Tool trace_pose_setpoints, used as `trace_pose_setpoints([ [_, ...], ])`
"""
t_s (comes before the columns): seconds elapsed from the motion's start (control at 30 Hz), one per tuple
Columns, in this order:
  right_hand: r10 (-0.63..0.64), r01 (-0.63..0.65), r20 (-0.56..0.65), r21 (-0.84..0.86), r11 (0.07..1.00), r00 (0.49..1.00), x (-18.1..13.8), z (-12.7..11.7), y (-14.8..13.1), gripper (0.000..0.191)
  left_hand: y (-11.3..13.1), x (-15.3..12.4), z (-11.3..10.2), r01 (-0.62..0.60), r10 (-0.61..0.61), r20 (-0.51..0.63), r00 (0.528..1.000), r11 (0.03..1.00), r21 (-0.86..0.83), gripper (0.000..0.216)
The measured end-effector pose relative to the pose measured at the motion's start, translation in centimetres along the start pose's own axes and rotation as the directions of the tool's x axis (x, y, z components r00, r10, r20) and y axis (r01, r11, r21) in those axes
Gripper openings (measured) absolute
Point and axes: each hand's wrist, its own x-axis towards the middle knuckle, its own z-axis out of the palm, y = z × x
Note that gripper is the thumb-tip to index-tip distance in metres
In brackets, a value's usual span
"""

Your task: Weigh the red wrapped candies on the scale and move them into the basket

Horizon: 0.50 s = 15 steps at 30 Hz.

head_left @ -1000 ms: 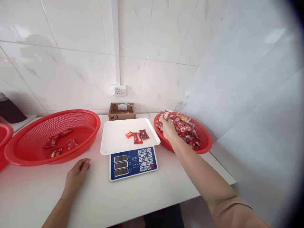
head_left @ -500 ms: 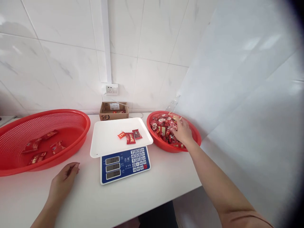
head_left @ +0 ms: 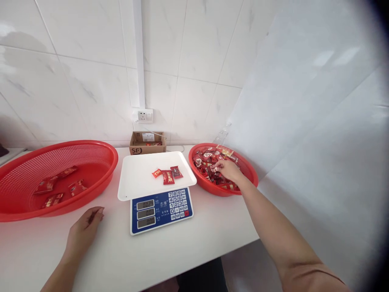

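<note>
My right hand (head_left: 228, 170) reaches into the small red basket (head_left: 252, 180) on the right, which is heaped with red wrapped candies (head_left: 209, 159). Its fingertips are pinched on a candy in the pile. A blue electronic scale (head_left: 161, 209) with a white tray (head_left: 136, 178) stands in the middle, and three red candies (head_left: 166, 174) lie on the tray. My left hand (head_left: 85, 228) rests on the white table left of the scale, fingers loosely curled and holding nothing.
A large red mesh basket (head_left: 100, 148) at the left holds several candies (head_left: 57, 187). A small cardboard box (head_left: 147, 143) sits against the tiled wall under a wall socket (head_left: 144, 116). A white wall panel runs close along the right. The table's front edge is near.
My right hand has moved from the basket's left rim, across its right side, back to the pile's middle and pinched a candy. The camera view has shifted to the right.
</note>
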Motion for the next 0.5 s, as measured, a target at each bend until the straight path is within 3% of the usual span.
trace_pose_setpoints([
  [0.1,0.003,0.034,-0.142,0.257,0.966,0.99,-0.5,-1.3,-0.2,0.014,-0.1,0.0,0.0,-0.005,0.005,-0.004,1.0,1.0,-0.021,0.034],
  [0.2,0.012,0.126,-0.257,0.514,0.848,0.966,-1.4,-2.1,-1.8,0.008,-0.1,-0.1,-0.1,-0.006,0.006,-0.006,1.0,1.0,-0.023,0.033],
  [0.33,-0.062,0.242,-0.269,0.712,0.659,0.961,-2.5,-1.8,-5.8,0.01,0.0,-0.2,-0.1,0.006,-0.006,-0.006,1.0,1.0,-0.01,0.033],
  [0.5,-0.181,0.292,-0.232,0.824,0.486,0.956,-2.9,0.6,-11.6,0.011,0.1,-0.3,0.0,-0.026,0.026,-0.023,0.999,1.0,-0.016,0.033],
])
